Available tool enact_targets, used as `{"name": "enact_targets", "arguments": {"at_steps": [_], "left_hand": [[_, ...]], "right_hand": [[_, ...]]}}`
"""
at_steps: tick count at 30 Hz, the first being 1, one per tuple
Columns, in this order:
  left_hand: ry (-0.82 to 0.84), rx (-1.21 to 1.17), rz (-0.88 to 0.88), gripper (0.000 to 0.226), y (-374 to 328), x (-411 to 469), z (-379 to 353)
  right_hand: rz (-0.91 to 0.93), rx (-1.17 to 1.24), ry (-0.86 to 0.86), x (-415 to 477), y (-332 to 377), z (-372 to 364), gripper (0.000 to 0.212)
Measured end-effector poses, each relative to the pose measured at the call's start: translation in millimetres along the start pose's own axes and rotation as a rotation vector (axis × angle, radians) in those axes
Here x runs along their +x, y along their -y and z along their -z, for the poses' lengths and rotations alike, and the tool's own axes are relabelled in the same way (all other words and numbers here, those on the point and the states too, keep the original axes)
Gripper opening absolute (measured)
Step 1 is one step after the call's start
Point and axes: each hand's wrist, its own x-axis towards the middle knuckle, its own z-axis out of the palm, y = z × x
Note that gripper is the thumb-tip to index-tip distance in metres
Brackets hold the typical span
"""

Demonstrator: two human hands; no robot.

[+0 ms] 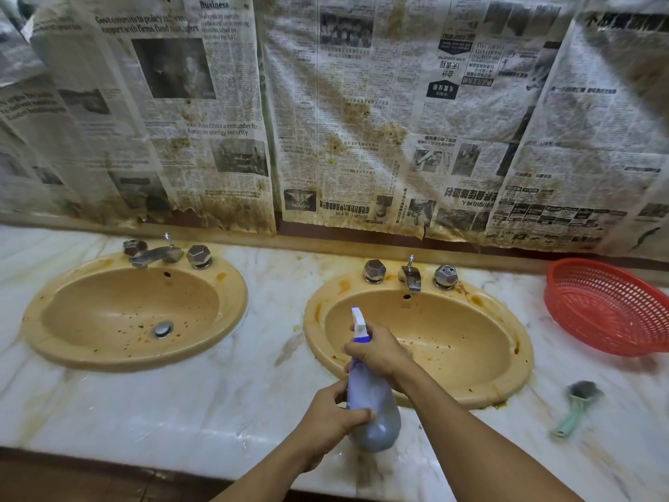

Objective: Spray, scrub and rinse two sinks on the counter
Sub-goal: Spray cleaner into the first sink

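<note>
Over the marble counter (181, 403), both hands are closed round a spray bottle (373, 403) held at the near rim of the right sink (452, 338), the right hand (380, 351) wrapping its neck by the trigger, the left hand (331, 418) gripping its body. Aimed too high, the spray would likely soak the newspaper (344, 121) behind rather than either stained bowl.

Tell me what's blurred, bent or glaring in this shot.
Head view: wide-angle bend curves the counter and the newspaper above it; the brush at right is smeared, and the top corners go soft; light is dim and warm, with a faint sheen on the counter's front; the spray bottle reads fairly sharp.
</note>
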Motion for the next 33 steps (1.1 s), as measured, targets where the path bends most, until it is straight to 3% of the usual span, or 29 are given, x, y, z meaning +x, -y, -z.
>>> {"name": "enact_targets", "arguments": {"at_steps": [7, 11, 17, 24, 33], "left_hand": [[-0.05, 0.014, 0.021, 0.065, 13, -10, -3], [-0.11, 0.018, 0.038, 0.067, 22, -17, -7], [-0.14, 0.019, 0.092, 0.048, 35, -31, -14], [-0.145, 0.072, 0.12, 0.076, 43, -47, -32], [-0.121, 0.079, 0.078, 0.067, 45, -68, -64]], "right_hand": [[-0.013, 0.01, 0.004, -9, -4, -9, 0.026], [-0.033, 0.022, 0.097, -15, -4, -13, 0.034], [-0.055, 0.039, 0.183, -28, -13, -21, 0.039], [-0.018, 0.008, 0.156, -52, -25, -18, 0.033], [0.016, 0.014, 0.199, -76, -39, 6, 0.039]]}}
